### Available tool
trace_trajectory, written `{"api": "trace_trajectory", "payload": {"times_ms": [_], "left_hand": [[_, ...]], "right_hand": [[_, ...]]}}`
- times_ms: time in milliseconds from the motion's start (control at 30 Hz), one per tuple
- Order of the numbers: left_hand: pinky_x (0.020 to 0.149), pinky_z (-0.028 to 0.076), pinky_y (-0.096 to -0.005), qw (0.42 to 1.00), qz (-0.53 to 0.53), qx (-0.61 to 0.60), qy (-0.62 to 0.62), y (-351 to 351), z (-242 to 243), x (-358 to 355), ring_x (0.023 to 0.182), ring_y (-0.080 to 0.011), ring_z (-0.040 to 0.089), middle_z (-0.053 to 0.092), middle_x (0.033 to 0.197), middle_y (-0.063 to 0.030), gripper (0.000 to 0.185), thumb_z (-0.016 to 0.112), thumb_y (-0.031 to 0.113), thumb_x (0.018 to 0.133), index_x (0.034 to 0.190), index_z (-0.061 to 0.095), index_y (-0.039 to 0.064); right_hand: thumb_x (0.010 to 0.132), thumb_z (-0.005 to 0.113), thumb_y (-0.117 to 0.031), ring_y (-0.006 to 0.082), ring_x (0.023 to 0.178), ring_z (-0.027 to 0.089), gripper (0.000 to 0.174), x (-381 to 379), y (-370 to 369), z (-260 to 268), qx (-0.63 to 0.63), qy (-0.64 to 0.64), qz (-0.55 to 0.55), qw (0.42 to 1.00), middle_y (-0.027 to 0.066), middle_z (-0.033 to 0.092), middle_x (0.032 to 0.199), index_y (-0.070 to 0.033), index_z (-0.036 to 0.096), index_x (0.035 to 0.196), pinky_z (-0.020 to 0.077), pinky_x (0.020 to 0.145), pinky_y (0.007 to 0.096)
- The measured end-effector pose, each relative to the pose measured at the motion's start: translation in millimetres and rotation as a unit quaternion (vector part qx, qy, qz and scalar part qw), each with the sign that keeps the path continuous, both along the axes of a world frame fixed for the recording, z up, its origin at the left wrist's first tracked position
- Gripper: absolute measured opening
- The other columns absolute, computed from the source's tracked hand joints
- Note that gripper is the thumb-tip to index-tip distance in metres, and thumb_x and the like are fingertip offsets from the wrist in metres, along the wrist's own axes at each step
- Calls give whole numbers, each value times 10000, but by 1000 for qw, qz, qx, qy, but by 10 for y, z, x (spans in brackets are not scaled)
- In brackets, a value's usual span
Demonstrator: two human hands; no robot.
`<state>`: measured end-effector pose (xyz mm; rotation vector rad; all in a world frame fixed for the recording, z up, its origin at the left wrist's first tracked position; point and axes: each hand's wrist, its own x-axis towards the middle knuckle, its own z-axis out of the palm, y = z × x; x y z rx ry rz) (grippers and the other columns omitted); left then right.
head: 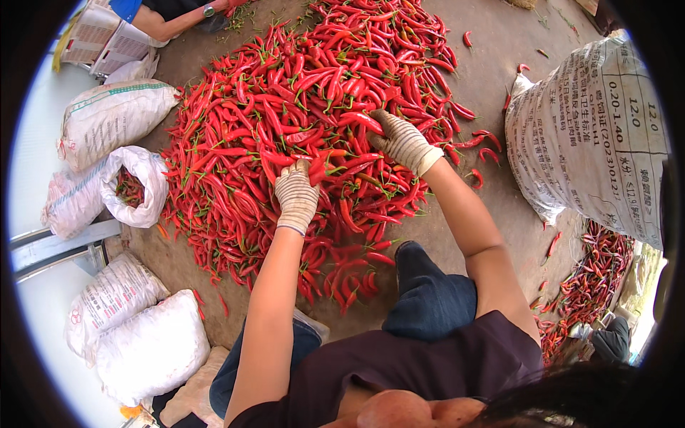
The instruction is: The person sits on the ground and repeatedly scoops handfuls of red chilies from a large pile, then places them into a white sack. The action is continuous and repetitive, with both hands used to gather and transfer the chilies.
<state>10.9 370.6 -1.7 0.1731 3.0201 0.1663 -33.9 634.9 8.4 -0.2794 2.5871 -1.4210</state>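
Note:
A wide heap of red chili peppers [241, 134] with green stems covers the floor before me. My left hand [297, 198], in a striped knit work glove, is closed around several red chilies [321, 169] over the near middle of the heap. To its right and farther up, my right hand [401, 140], in a similar glove with soiled fingers, has its thumb and fingers around the end of a red chili pepper [361, 121]. The palms of both gloves are hidden from view.
Full woven sacks [115, 120] lie at the left, beside an open sack [158, 187] holding chilies. A large printed sack [583, 139] stands at the right, near another chili pile [594, 267]. Another person's arm [171, 22] reaches in at the top left, by plastic crates [120, 45].

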Motion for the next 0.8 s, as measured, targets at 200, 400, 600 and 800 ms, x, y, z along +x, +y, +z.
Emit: {"api": "trace_trajectory", "payload": {"times_ms": [200,400,600,800], "left_hand": [[879,493,-425,970,125,205,-28,-276,36,57,985,-363,616,647,1079,-159,475,750,162,734,1155,565,45],[870,508,-384,524,278,800,-92,308,510,530,977,-225,641,626,1161,-111,369,730,141,845,1162,560,59],[936,449,-358,423,39,901,-87,1541,2036,370,1003,-155,563,571,1046,-18,328,621,345,927,1107,556,79],[825,468,-370,335,-319,883,-71,2955,4492,51,926,-171,578,586,1058,-55,474,675,343,873,1215,528,50]], "right_hand": [[841,681,-199,400,965,604,465,253,415,-10,294,12,-40,955,212,624,1073,-56,492,1242,507,804,430],[923,616,-154,133,942,554,425,718,-262,419,-351,-134,-47,926,50,579,1022,-34,443,1292,468,842,272],[842,642,-239,398,1026,549,522,695,-30,2132,-91,232,-46,967,217,534,1120,2,464,1269,446,913,439],[831,660,-180,376,940,578,450,1028,1246,4542,49,580,-163,797,188,579,1004,-18,493,1216,468,850,420]]}}
